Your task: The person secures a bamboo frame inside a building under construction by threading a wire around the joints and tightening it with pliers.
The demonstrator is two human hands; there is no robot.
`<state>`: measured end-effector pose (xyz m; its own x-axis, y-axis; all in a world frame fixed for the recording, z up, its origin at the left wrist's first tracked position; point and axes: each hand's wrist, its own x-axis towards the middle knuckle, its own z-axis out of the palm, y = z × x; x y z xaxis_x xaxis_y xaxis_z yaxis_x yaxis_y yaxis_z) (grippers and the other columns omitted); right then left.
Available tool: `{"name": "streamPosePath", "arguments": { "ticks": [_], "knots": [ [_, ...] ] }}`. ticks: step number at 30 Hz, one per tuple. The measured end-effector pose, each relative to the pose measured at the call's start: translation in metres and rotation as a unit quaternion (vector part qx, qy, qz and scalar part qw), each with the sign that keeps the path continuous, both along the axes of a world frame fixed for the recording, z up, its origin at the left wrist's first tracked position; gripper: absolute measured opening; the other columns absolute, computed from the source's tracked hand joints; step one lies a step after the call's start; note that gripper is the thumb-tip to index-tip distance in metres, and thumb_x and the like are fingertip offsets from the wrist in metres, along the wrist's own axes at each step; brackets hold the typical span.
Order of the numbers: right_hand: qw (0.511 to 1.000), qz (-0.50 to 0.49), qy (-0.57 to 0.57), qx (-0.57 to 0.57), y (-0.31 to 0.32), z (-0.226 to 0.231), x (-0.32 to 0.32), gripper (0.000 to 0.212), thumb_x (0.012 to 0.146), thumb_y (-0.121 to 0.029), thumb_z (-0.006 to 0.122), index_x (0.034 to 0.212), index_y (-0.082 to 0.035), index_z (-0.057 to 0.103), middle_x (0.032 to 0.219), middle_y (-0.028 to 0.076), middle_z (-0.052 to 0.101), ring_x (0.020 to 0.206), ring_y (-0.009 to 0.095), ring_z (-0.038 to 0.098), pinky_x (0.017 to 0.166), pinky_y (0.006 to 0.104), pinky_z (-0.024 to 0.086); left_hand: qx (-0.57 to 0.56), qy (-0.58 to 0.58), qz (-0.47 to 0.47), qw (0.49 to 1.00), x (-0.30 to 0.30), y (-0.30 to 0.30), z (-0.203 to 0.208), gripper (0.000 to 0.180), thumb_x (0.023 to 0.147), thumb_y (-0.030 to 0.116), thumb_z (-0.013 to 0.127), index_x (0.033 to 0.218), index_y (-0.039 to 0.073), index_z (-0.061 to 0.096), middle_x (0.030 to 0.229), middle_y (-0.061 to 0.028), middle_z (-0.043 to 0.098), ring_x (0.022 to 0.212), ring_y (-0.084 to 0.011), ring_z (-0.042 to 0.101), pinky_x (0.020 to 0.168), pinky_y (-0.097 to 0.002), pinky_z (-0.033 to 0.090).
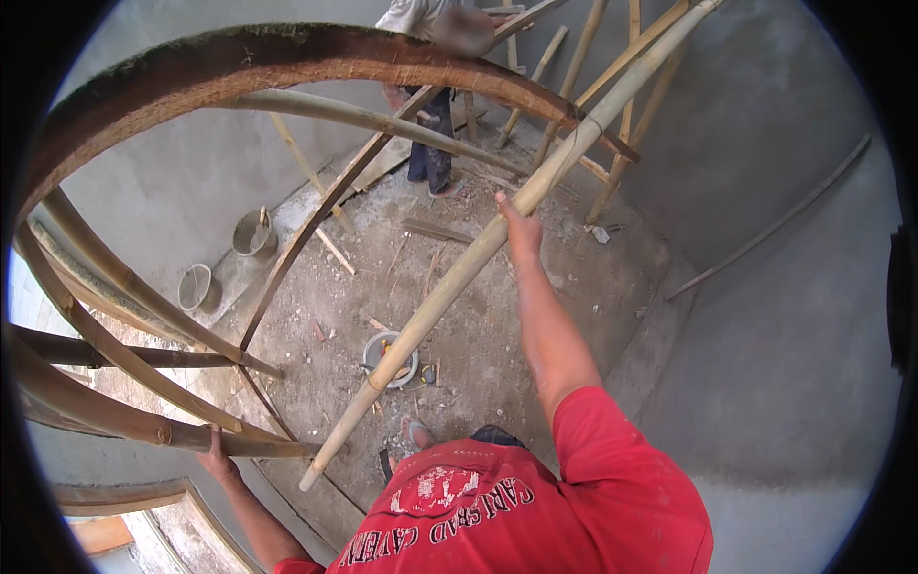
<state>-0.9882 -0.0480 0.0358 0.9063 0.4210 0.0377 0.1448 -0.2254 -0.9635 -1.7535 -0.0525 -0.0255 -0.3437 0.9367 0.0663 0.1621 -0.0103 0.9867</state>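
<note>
A long pale bamboo pole (459,277) slants from the upper right down to its cut end near my body. My right hand (523,232) is closed around it at about mid-length, with the thumb showing and most fingers hidden behind the pole. At the lower left, my left hand (219,457) grips a thicker, browner bamboo pole (115,413) close to where it meets other scaffold pieces. The fingers of that hand are partly hidden by the pole. The lower end of the pale pole lies just right of the browner pole's end.
A rough wooden plank (316,55) arcs across the top. A thin wooden brace (316,215) slopes below it. Buckets (254,234) stand by the left wall, and a tool bucket (392,360) sits beneath the pale pole. Another person (435,143) stands at the far side. Scraps litter the floor.
</note>
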Motion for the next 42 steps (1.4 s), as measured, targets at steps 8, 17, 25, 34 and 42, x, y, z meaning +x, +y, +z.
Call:
{"name": "streamPosePath", "arguments": {
  "ticks": [8,17,25,34,42],
  "knots": [
    [0.999,-0.009,0.009,0.048,0.015,-0.024,0.038,0.049,0.084,-0.04,0.075,0.093,0.007,0.072,0.09,0.018,0.074,0.086,0.03,0.07,0.08,0.0405,0.052,0.013,0.009,0.072,0.997,0.033,-0.022,0.012,0.028,0.081,0.015,0.081,0.1,0.001,0.066,0.097,-0.0066,0.063,0.088,-0.0191,0.058,0.085,-0.035,0.048],
    [0.999,-0.011,-0.032,0.039,-0.009,-0.004,0.034,0.045,0.087,-0.034,0.073,0.1,0.009,0.07,0.092,0.017,0.073,0.084,0.028,0.069,0.079,0.0388,0.051,0.073,0.044,0.181,0.98,0.047,-0.025,-0.02,0.03,0.082,0.015,0.081,0.103,-0.004,0.069,0.098,-0.0102,0.069,0.089,-0.02,0.063,0.085,-0.0366,0.051],
    [0.995,0.051,-0.02,0.089,-0.013,-0.019,0.044,0.047,0.088,-0.038,0.072,0.1,0.008,0.07,0.091,0.018,0.073,0.089,0.031,0.069,0.083,0.0397,0.051,0.094,0.023,0.212,0.972,0.051,-0.016,-0.028,0.029,0.081,0.014,0.081,0.101,-0.005,0.07,0.094,-0.011,0.07,0.083,-0.0215,0.064,0.08,-0.0372,0.053],
    [0.994,0.056,0.003,0.095,-0.017,-0.025,0.026,0.047,0.09,-0.036,0.072,0.106,0.007,0.067,0.093,0.013,0.071,0.085,0.023,0.068,0.081,0.0376,0.051,0.048,0.06,0.239,0.968,0.035,-0.024,-0.017,0.037,0.081,0.023,0.083,0.099,-0.008,0.071,0.093,-0.014,0.072,0.083,-0.0227,0.066,0.079,-0.0393,0.053],
    [0.989,0.106,0.035,0.094,-0.006,-0.033,0.066,0.048,0.092,-0.04,0.073,0.104,0.006,0.067,0.092,0.012,0.069,0.082,0.021,0.067,0.076,0.0359,0.052,0.116,0.066,0.248,0.96,0.042,-0.01,-0.034,0.047,0.079,0.023,0.085,0.112,-0.005,0.067,0.104,-0.0115,0.071,0.089,-0.0215,0.065,0.084,-0.037,0.051]
  ]
}}
